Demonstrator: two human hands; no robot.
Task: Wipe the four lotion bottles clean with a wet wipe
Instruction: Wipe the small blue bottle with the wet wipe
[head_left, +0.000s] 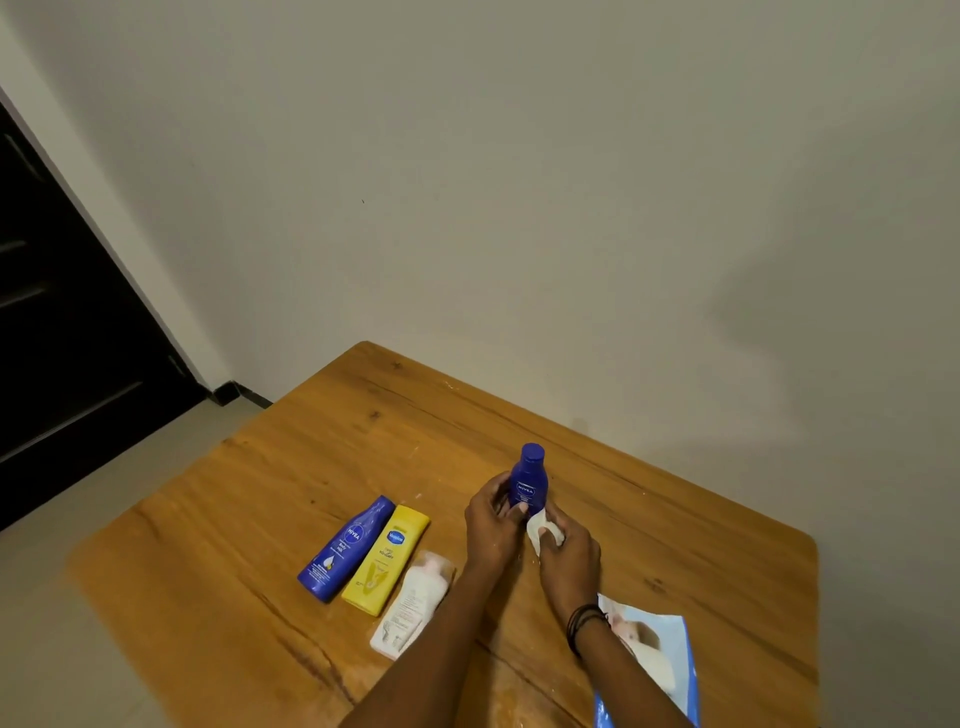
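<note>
- Against a plain wall (519, 182), a wooden table (322, 457); dark door (62, 322) at left.
- Left hand (491, 525) grips a small Nivea bottle (529, 480) upright; right hand (569, 553) presses a wipe (540, 530) to its base.
- Lying flat: blue Nivea (345, 548), yellow Vaseline (385, 558), white bottle (413, 605); wipes pack (654, 660) by the right wrist.
</note>
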